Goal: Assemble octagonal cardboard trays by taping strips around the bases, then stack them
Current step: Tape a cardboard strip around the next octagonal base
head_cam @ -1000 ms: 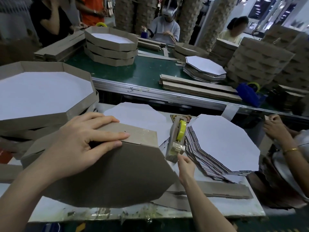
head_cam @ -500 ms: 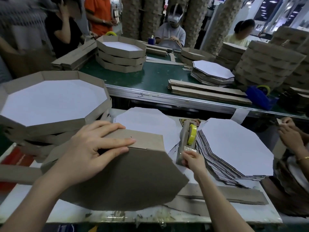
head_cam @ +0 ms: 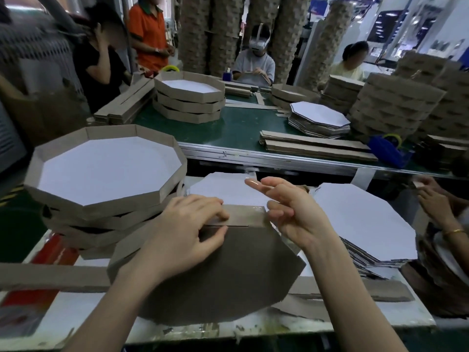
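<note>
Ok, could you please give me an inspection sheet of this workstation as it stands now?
Surface: white table, tape scraps along its front edge.
Job's things: tray tilted, brown underside towards the camera, strip along its top edge; finished trays stacked left; white bases stacked right.
Clutter: loose strips lying flat beside the tray.
Fingers: left hand holds the tray's top edge, fingers on the strip; right hand beside it, loose, gripping nothing.
Cables: nothing seen.
Surroundings: green belt with more trays, strips and a blue tape dispenser; other workers beyond; another person's hands at right.
</note>
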Demonstrator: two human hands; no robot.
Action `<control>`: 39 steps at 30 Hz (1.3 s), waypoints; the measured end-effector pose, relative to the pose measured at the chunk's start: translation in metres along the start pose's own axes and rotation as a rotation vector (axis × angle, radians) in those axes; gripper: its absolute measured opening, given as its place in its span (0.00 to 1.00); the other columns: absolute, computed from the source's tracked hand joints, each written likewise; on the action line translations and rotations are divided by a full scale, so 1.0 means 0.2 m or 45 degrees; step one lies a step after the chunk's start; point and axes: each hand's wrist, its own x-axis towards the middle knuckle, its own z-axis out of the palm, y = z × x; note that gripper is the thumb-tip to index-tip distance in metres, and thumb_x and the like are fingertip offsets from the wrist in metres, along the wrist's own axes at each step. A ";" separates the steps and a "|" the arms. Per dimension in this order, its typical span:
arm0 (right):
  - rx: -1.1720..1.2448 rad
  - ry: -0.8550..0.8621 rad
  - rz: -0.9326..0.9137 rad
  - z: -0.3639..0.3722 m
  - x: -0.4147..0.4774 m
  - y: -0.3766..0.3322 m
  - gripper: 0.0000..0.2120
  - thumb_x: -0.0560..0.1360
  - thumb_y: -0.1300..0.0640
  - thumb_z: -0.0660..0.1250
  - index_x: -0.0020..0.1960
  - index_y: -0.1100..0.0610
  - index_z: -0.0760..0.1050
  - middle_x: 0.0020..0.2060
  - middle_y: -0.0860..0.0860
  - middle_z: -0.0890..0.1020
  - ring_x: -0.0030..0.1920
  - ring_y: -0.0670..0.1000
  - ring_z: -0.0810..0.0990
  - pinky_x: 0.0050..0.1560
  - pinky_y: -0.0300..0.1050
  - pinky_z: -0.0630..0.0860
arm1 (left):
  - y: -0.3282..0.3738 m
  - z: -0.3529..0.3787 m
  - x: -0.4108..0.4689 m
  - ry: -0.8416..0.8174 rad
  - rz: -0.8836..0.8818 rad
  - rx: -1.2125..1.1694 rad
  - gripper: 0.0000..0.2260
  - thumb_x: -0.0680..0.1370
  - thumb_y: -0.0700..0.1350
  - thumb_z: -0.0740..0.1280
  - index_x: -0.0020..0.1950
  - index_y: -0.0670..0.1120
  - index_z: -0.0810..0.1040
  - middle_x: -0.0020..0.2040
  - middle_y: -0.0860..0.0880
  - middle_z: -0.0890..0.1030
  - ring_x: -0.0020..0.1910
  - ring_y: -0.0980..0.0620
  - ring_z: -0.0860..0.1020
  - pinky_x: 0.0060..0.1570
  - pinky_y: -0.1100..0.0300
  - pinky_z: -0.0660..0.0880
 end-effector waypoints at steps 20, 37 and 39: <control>0.538 0.031 0.163 0.10 -0.37 0.28 0.09 0.70 0.72 0.55 0.46 0.63 0.70 0.53 0.65 0.83 0.15 0.42 0.61 0.16 0.31 0.64 | -0.03 -0.03 -0.02 -0.099 0.040 0.049 0.20 0.77 0.54 0.61 0.68 0.56 0.66 0.61 0.56 0.77 0.62 0.52 0.72 0.62 0.52 0.66; 0.099 0.064 0.217 0.03 -0.34 0.43 0.24 0.73 0.72 0.52 0.54 0.60 0.84 0.43 0.53 0.68 0.20 0.42 0.58 0.19 0.33 0.61 | -0.04 -0.02 -0.02 -0.199 0.135 0.299 0.23 0.79 0.57 0.46 0.69 0.63 0.71 0.66 0.51 0.75 0.64 0.48 0.72 0.59 0.48 0.68; 0.086 0.082 0.207 0.03 -0.31 0.44 0.24 0.73 0.72 0.53 0.53 0.60 0.85 0.45 0.53 0.67 0.20 0.42 0.58 0.19 0.33 0.60 | -0.04 -0.02 -0.02 -0.203 0.126 0.302 0.21 0.80 0.56 0.48 0.70 0.64 0.70 0.67 0.50 0.75 0.65 0.47 0.71 0.59 0.48 0.67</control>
